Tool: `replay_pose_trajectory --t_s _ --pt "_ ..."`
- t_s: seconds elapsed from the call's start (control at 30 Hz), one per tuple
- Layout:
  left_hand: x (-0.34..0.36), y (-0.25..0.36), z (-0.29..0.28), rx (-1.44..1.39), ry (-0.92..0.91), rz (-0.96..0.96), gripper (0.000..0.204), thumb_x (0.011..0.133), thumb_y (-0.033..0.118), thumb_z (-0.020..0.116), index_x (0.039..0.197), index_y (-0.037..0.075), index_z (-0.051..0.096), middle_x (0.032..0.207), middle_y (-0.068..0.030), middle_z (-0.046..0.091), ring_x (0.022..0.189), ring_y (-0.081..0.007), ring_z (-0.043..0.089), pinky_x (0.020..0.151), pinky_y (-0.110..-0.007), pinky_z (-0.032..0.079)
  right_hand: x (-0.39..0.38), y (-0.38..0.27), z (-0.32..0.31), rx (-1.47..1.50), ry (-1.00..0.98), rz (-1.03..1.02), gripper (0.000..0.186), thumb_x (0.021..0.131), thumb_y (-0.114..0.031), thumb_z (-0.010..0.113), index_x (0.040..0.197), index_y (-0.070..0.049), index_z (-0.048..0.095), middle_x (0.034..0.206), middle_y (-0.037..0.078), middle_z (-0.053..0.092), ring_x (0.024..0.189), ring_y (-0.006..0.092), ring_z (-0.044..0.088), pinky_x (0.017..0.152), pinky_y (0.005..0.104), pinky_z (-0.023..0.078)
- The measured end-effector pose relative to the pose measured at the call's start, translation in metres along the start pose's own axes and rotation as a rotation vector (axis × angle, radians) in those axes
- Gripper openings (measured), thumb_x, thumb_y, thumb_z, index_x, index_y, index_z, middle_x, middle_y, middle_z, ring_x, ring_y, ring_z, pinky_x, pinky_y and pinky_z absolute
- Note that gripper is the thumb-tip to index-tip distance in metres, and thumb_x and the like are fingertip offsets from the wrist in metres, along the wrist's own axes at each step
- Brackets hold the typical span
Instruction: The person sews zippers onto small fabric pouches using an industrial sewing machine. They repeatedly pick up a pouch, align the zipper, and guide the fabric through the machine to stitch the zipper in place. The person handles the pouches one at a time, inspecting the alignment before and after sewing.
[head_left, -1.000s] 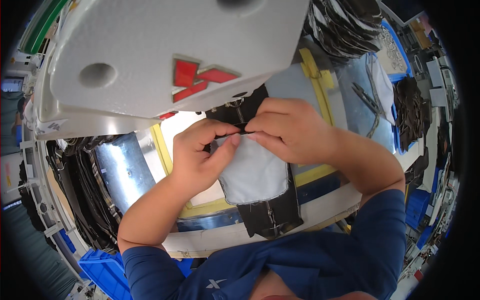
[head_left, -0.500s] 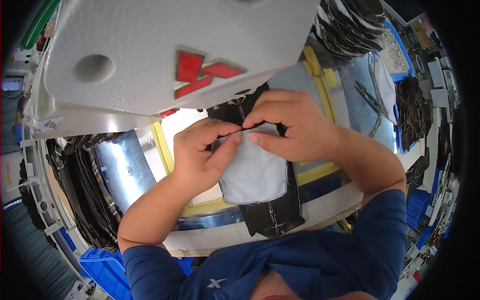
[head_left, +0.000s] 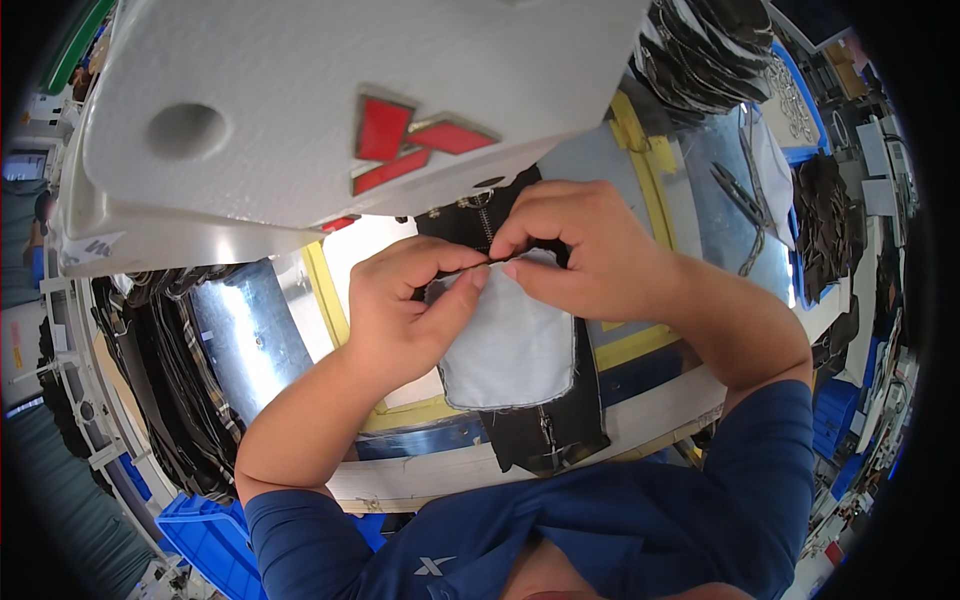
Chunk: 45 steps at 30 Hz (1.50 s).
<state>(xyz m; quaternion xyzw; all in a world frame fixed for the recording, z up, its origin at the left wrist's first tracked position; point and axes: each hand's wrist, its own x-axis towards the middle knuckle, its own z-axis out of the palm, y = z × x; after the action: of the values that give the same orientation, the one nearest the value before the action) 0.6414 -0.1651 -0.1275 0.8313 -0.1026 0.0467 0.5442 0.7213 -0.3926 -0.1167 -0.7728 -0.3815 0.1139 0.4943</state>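
A pale grey pocket-lining piece (head_left: 510,350) lies over a strip of black fabric (head_left: 500,437) under the front of a white sewing machine (head_left: 280,110). Both of my hands grip the same far edge, where the dark cloth meets the lining. My left hand (head_left: 400,305) pinches it between thumb and forefinger. Close beside it, my right hand (head_left: 600,250) pinches the edge too, fingertips almost touching the left ones. A metal zipper pull (head_left: 547,430) shows on the near end of the black strip, and zipper teeth (head_left: 484,225) show beyond my fingers.
Dark garment pieces (head_left: 165,370) are stacked at left, others (head_left: 705,60) at far right. Thread snips (head_left: 738,195) lie on the metal plate at right, near a blue tray (head_left: 795,110) of metal parts. Yellow tape (head_left: 640,165) marks the work surface. A blue crate (head_left: 205,540) stands lower left.
My right thumb and forefinger have shifted very slightly to the right along the cloth edge. The left hand keeps its pinch, and the fabric lies almost as before.
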Motion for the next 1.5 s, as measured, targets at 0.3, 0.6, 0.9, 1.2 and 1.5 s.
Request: replay_pose_trajectory --t_s 0.3,0.6,0.9,1.2,1.5 --pt "-0.001 0.001 0.001 0.082 0.015 0.064 0.014 0.087 0.003 0.082 0.101 0.003 0.080 0.088 -0.0103 0.077 0.069 -0.0184 0.071 0.059 -0.029 0.052 0.002 -0.004 -0.002 0.176 -0.036 0.149 0.010 0.087 -0.008 0.079 0.095 -0.002 0.077 0.090 0.008 0.073 0.085 0.0205 0.070 0.074 0.0338 0.053" --pt "-0.002 0.000 0.001 0.063 0.010 0.097 0.015 0.086 0.001 0.083 0.101 0.003 0.080 0.089 -0.0115 0.078 0.071 -0.0191 0.072 0.060 -0.029 0.053 0.002 -0.005 -0.003 0.204 -0.075 0.193 0.011 0.085 -0.006 0.081 0.094 -0.002 0.076 0.091 0.007 0.073 0.086 0.0184 0.069 0.076 0.0325 0.054" --pt "-0.002 0.000 0.002 0.047 0.014 0.058 0.015 0.086 0.001 0.083 0.101 0.002 0.080 0.088 -0.0101 0.077 0.069 -0.0166 0.070 0.059 -0.028 0.051 0.002 -0.005 -0.003 0.188 -0.077 0.221 0.009 0.089 -0.007 0.079 0.095 -0.002 0.076 0.087 0.008 0.071 0.083 0.0193 0.067 0.072 0.0340 0.051" --pt "-0.002 -0.009 0.004 0.120 0.157 -0.022 0.011 0.090 0.005 0.083 0.099 0.001 0.079 0.082 -0.0093 0.073 0.068 -0.0203 0.065 0.063 -0.033 0.051 0.006 0.001 0.004 -0.025 0.053 0.087 0.010 0.088 -0.010 0.077 0.089 -0.001 0.074 0.083 0.013 0.071 0.073 0.0310 0.068 0.066 0.0416 0.053" --pt "0.040 -0.006 -0.016 0.368 0.064 -0.363 0.029 0.092 0.021 0.082 0.114 0.002 0.078 0.102 -0.0138 0.080 0.094 -0.0300 0.075 0.086 -0.039 0.057 0.040 0.023 -0.006 -0.300 0.096 0.213 0.023 0.088 -0.023 0.077 0.082 -0.001 0.076 0.080 0.021 0.073 0.077 0.0408 0.072 0.074 0.0488 0.057"
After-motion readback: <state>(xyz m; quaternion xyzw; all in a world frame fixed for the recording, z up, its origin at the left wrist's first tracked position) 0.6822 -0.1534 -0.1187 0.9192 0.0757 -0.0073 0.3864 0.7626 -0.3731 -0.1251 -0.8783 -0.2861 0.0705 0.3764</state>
